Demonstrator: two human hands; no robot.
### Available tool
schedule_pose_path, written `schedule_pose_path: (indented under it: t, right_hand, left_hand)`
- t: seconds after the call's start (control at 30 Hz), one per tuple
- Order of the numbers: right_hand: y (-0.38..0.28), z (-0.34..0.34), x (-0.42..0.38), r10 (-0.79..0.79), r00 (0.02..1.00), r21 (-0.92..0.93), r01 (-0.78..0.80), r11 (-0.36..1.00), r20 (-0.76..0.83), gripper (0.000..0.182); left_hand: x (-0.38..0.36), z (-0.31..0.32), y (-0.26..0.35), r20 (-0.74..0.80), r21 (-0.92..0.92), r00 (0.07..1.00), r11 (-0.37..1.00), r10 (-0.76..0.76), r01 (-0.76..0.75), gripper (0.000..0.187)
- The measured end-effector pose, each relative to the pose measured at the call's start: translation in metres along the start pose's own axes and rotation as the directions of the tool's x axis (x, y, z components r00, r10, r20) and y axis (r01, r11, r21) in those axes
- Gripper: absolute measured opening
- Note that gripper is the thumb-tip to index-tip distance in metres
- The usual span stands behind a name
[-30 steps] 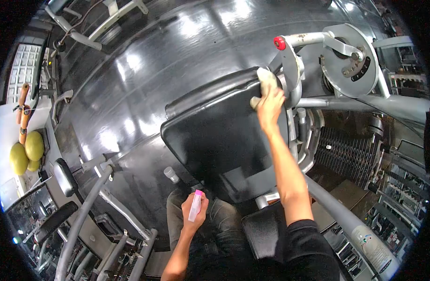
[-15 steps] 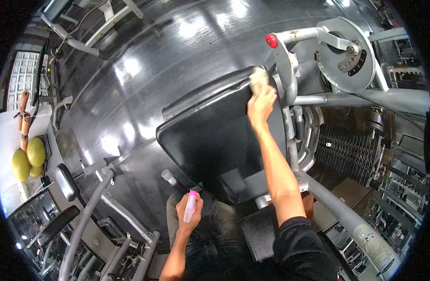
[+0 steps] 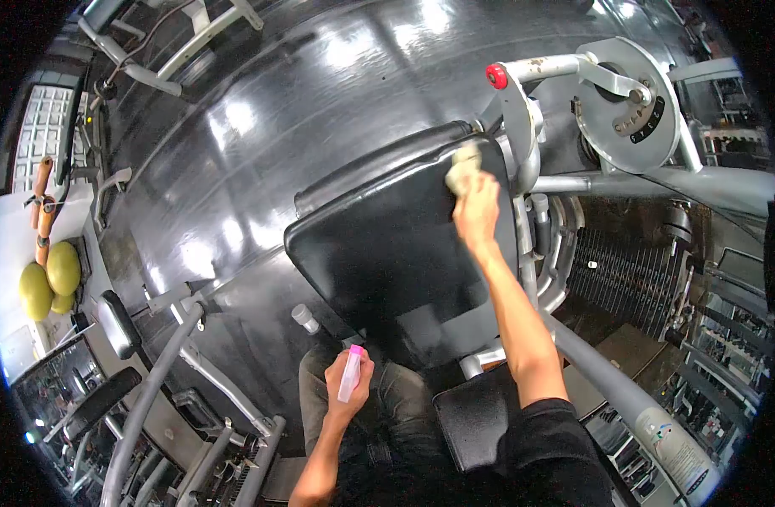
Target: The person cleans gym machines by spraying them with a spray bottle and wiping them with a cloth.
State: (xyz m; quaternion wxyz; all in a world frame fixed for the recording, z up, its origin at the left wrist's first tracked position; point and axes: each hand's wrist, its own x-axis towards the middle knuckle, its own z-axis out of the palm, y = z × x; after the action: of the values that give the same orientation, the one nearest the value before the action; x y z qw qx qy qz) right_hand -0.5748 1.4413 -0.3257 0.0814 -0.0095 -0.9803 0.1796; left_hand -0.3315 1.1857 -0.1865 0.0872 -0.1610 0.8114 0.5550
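Observation:
A pale yellowish cloth (image 3: 464, 166), slightly blurred, is bunched in my right hand (image 3: 478, 207). That hand presses it to the far right part of a black padded cushion (image 3: 387, 245) on a gym machine. My left hand (image 3: 349, 384) is wrapped round a small translucent bottle (image 3: 350, 378) with a pink top, held above my lap near the cushion's near edge. The bottle's far side and some of the left fingers are hidden.
A grey machine frame with a red-capped knob (image 3: 496, 76) and a round numbered plate (image 3: 630, 106) stands right of the cushion. Another black pad (image 3: 472, 418) lies near my right side. Grey bars (image 3: 155, 397) rise at left; a weight stack (image 3: 628, 262) is at right.
My right hand has drawn the cloth slightly down and toward me across the cushion. My left hand has shifted a little to the right with the bottle, and the view has moved slightly.

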Motion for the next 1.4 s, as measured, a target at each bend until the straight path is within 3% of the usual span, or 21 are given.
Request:
schedule_pose_path:
  t: [0.1, 0.17, 0.23, 0.3, 0.37, 0.43, 0.57, 0.63, 0.67, 0.7, 0.77, 0.83, 0.9, 0.97, 1.03, 1.1, 1.13, 1.17, 1.2, 1.3, 1.4]
  right_hand:
    - [0.004, -0.004, -0.033, -0.428, 0.887, 0.066, 0.424, 0.903, 0.172, 0.039]
    - [0.025, -0.011, -0.021, -0.432, 0.870, 0.017, 0.441, 0.897, 0.237, 0.035]
    - [0.048, -0.008, -0.004, -0.384, 0.915, -0.065, 0.394, 0.917, 0.125, 0.034]
    - [0.054, -0.014, 0.010, -0.041, 0.999, -0.148, 0.042, 0.988, 0.009, 0.039]
    - [0.045, -0.008, 0.018, 0.417, 0.891, 0.023, -0.420, 0.907, -0.179, 0.040]
    - [0.022, 0.005, 0.009, 0.453, 0.862, 0.029, -0.459, 0.888, -0.228, 0.041]
    - [-0.029, 0.009, -0.043, -0.063, 0.997, 0.145, 0.055, 0.988, 0.053, 0.033]
    - [-0.023, 0.000, -0.052, -0.396, 0.906, 0.193, 0.366, 0.910, 0.149, 0.036]
    - [-0.006, -0.003, -0.045, -0.444, 0.848, 0.132, 0.424, 0.896, 0.290, 0.040]
    - [0.015, -0.001, -0.036, -0.511, 0.829, 0.099, 0.503, 0.859, 0.225, 0.041]
    - [0.044, 0.000, -0.023, -0.299, 0.952, -0.006, 0.301, 0.954, 0.070, 0.038]
    - [0.050, -0.017, -0.010, 0.066, 0.991, -0.074, -0.075, 0.994, -0.120, 0.026]
    - [0.056, 0.004, -0.015, 0.514, 0.825, -0.022, -0.533, 0.846, -0.233, 0.043]
    - [0.018, 0.001, -0.021, 0.613, 0.768, 0.020, -0.621, 0.784, -0.186, 0.048]
    - [-0.017, 0.019, -0.039, 0.454, 0.868, 0.114, -0.440, 0.891, -0.200, 0.053]
    - [-0.074, 0.028, -0.066, 0.311, 0.942, 0.208, -0.281, 0.937, -0.128, 0.041]
    - [-0.106, 0.036, -0.080, 0.379, 0.926, 0.397, -0.351, 0.848, 0.008, 0.034]
    - [-0.139, 0.039, -0.094, 0.287, 0.957, 0.528, -0.263, 0.808, 0.038, 0.029]
    - [-0.159, 0.042, -0.104, -0.134, 0.991, 0.453, 0.111, 0.884, 0.018, 0.025]
    - [-0.216, 0.065, -0.146, -0.440, 0.892, 0.436, 0.357, 0.826, 0.102, 0.019]
    - [-0.200, 0.062, -0.130, -0.626, 0.776, 0.416, 0.547, 0.727, 0.073, 0.019]
  left_hand:
    - [0.001, 0.000, -0.002, 0.013, -0.017, 1.000, 1.000, -0.014, 0.014, 0.007]
    - [0.001, -0.002, -0.002, -0.006, -0.042, 1.000, 0.999, -0.007, 0.007, 0.007]
    - [0.001, -0.005, -0.001, -0.008, -0.043, 0.999, 0.998, -0.037, 0.037, 0.007]
    - [0.002, -0.009, 0.000, -0.015, -0.035, 0.999, 0.998, -0.050, 0.049, 0.007]
    - [0.002, -0.009, -0.002, -0.024, -0.038, 0.997, 0.997, -0.068, 0.067, 0.008]
    - [0.002, -0.009, -0.006, -0.039, -0.063, 0.996, 0.995, -0.078, 0.076, 0.008]
    - [-0.001, -0.004, -0.014, -0.032, -0.105, 0.996, 0.991, -0.081, 0.077, 0.009]
    - [0.000, -0.004, -0.010, -0.022, -0.106, 0.998, 0.993, -0.063, 0.060, 0.009]
    - [0.001, -0.003, -0.007, -0.016, -0.108, 0.999, 0.993, -0.043, 0.041, 0.009]
    - [0.002, -0.004, -0.005, -0.022, -0.107, 0.999, 0.994, -0.040, 0.038, 0.009]
    - [0.001, -0.007, -0.001, -0.019, -0.066, 0.999, 0.997, -0.038, 0.037, 0.009]
    - [0.002, -0.011, -0.002, -0.018, -0.050, 0.999, 0.998, -0.037, 0.036, 0.009]
    - [0.000, -0.011, -0.012, -0.066, -0.113, 0.998, 0.994, -0.011, 0.003, 0.008]
    - [-0.003, -0.013, -0.020, -0.075, -0.126, 0.997, 0.992, -0.021, 0.011, 0.007]
    - [-0.007, -0.016, -0.022, -0.084, -0.139, 0.996, 0.990, -0.032, 0.020, 0.007]
    - [-0.013, -0.020, -0.021, -0.079, -0.149, 0.989, 0.983, -0.124, 0.112, 0.007]
    - [-0.016, -0.022, -0.019, -0.080, -0.146, 0.989, 0.983, -0.125, 0.113, 0.007]
    - [-0.021, -0.024, -0.017, -0.076, -0.114, 0.987, 0.984, -0.145, 0.136, 0.006]
    - [-0.025, -0.026, -0.015, -0.073, -0.082, 0.984, 0.984, -0.162, 0.156, 0.006]
    - [-0.039, -0.034, -0.012, -0.075, -0.063, 0.982, 0.984, -0.174, 0.170, 0.007]
    - [-0.054, -0.044, -0.017, -0.067, -0.084, 0.980, 0.980, -0.186, 0.180, 0.007]
